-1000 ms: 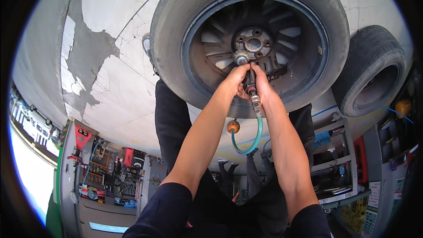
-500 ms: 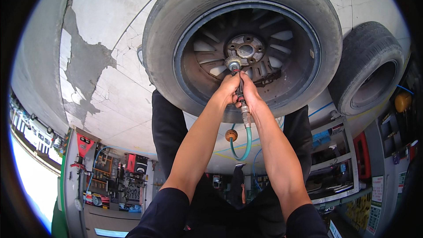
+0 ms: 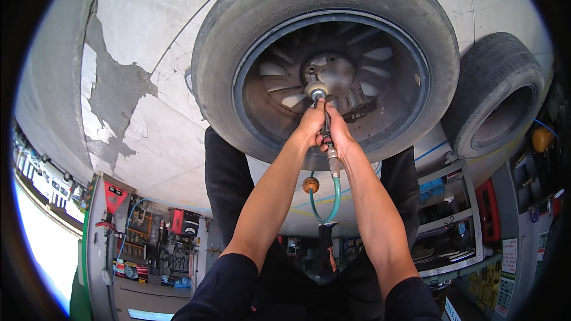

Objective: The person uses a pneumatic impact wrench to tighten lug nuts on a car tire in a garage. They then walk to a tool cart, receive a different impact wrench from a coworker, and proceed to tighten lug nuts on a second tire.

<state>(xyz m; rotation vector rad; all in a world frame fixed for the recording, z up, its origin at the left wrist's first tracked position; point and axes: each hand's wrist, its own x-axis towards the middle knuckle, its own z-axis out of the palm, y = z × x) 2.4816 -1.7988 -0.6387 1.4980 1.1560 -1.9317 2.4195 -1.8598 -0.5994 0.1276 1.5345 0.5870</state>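
Note:
Both of my hands are wrapped round a slim pneumatic grinder [image 3: 327, 138], my left hand [image 3: 310, 122] on one side and my right hand [image 3: 338, 126] on the other. At its far end a round wire brush [image 3: 316, 88] is at the hub face inside the wheel rim [image 3: 245, 92]; whether it touches is hard to tell. Its bristles look smeared. Part of the hub face is blurred too. The wheel's large tyre [image 3: 217, 41] stands tilted in front of me, its hollow side facing me. From the grinder's rear fitting runs a green air hose [image 3: 337, 199].
A second tyre [image 3: 496, 71] stands at the right. An orange ball [image 3: 310, 185] sits on the hose. My dark-trousered legs [image 3: 226, 169] flank the wheel's lower edge. Behind are a metal rack [image 3: 473, 202], a red jack [image 3: 114, 195] and tool shelves. The concrete floor [image 3: 143, 30] has broken patches.
The brush has shifted slightly down the hub face and its bristles have become smeared. The wheel has tilted or shifted a little. Both hands keep their grip on the grinder.

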